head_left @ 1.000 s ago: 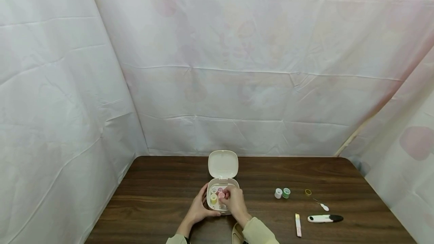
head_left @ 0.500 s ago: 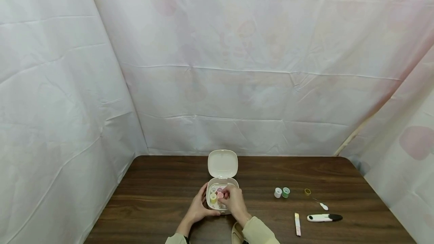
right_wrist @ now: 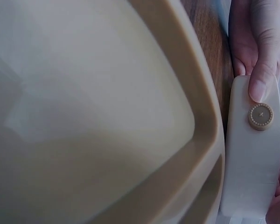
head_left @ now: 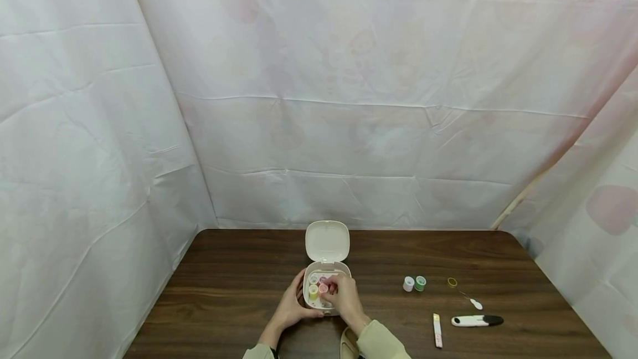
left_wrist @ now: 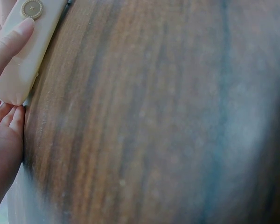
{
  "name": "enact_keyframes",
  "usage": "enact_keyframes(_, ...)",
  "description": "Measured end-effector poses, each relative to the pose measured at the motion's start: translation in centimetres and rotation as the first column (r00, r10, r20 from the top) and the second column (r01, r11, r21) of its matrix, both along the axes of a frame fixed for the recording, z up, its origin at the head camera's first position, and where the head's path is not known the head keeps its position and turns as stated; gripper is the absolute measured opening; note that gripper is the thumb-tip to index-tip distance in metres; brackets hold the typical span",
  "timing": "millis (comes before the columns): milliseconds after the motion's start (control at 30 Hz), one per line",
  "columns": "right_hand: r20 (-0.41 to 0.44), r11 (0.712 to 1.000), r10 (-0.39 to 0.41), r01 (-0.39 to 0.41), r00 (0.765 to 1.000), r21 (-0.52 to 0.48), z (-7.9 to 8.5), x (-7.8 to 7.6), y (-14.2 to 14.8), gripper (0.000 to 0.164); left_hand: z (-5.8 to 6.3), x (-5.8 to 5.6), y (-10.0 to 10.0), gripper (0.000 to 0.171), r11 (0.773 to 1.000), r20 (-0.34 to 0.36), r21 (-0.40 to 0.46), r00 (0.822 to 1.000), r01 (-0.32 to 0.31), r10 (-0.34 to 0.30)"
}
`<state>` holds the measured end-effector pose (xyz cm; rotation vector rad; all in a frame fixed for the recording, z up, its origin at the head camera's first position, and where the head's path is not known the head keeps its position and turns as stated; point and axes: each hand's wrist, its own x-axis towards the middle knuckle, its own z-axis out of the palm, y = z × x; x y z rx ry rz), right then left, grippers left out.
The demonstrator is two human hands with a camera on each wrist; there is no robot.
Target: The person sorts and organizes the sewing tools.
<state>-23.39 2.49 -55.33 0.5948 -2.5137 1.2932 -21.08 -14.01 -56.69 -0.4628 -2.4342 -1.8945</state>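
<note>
In the head view a small cream sewing box [head_left: 306,296] stands with its lid [head_left: 328,241] raised. My left hand [head_left: 291,308] grips the box, fingers along its left side and thumb on its front. The left wrist view shows that thumb [left_wrist: 11,44] beside the round button-shaped clasp [left_wrist: 31,8]. Over the box's right half, my right hand [head_left: 346,296] pinches a pink thread spool [head_left: 323,288]. A yellow spool [head_left: 313,292], a white spool [head_left: 314,280] and a mauve spool [head_left: 323,280] sit around it in the inner tray. The right fingers partly cover the tray.
Right of the box stand a white spool [head_left: 408,283] and a green spool [head_left: 421,283]. Farther right lie a small yellow ring [head_left: 452,282], a white-handled needle threader [head_left: 476,304], a white-and-black tool [head_left: 476,321] and a narrow strip [head_left: 437,330]. A beige tray [right_wrist: 203,93] is near my right wrist.
The pink spool in my right fingers has shifted slightly left, closer to the yellow spool. My left hand stays on the box, and the loose items lie as before.
</note>
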Motion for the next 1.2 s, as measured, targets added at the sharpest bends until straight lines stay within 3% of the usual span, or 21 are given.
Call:
enact_keyframes(333, -0.038, 1.000, 0.004, -0.004, 0.999, 0.010, 0.1, 0.2, 0.1, 0.017, -0.1, 0.0, 0.0, 0.103, 1.000, -0.010, -0.001, 1.000, 0.004, -0.004)
enact_keyframes(533, -0.152, 0.999, 0.032, -0.034, 0.988, -0.015, -0.4, 0.2, 0.3, 0.018, -0.1, 0.0, 0.0, 0.104, 1.000, -0.003, 0.006, 1.000, 0.013, -0.013)
enact_keyframes(567, -0.190, 0.999, 0.044, -0.050, 0.981, -0.023, -1.3, -0.2, 0.3, 0.016, -0.1, 0.0, 0.0, 0.104, 1.000, -0.003, 0.008, 1.000, 0.015, -0.015)
enact_keyframes(667, -0.211, 0.997, 0.063, -0.070, 0.975, -0.027, -1.5, -0.3, 0.4, 0.016, -0.1, -0.1, 0.0, 0.104, 1.000, -0.004, 0.010, 1.000, 0.018, -0.017)
enact_keyframes(1000, -0.005, 0.999, 0.048, -0.048, 0.999, -0.008, 0.0, 0.3, 0.2, 0.020, -0.1, -0.1, 0.0, 0.104, 0.999, -0.003, 0.026, 1.000, 0.023, -0.023)
enact_keyframes(1200, 0.004, 0.997, 0.068, -0.068, 0.998, -0.048, 0.5, 0.8, 0.6, 0.018, -0.3, -0.1, 0.0, 0.105, 1.000, -0.018, 0.023, 1.000, 0.021, -0.020)
